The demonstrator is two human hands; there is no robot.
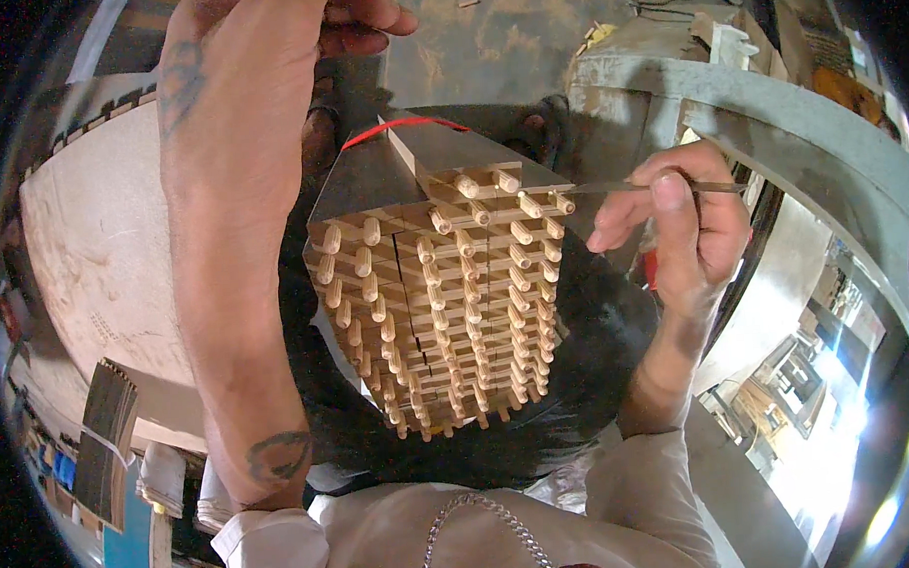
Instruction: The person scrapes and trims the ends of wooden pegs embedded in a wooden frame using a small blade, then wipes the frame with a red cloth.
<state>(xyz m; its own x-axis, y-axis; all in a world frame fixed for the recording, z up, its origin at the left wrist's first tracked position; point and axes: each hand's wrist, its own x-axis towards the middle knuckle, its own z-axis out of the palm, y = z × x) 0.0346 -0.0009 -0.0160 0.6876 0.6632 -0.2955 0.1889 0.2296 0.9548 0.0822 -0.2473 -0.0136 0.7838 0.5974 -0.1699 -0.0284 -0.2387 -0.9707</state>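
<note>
**Dowelled boards at your lap**

Your dowelled boards (470, 290) face you, probably braced there so the dowel ends stay reachable. Your right hand (688, 221) pinches a thin rod (611, 186) near the far-right dowels, likely for fine control. A red band (399, 124) crosses the far end. Your left hand (310, 14) is cropped; its grip cannot be told. No lettering is readable.

Pale dowels (471, 289) jut in rows from dark-topped stacked boards (366, 187); a thin, perhaps metal rod (611, 187) reaches their far right corner.
</note>
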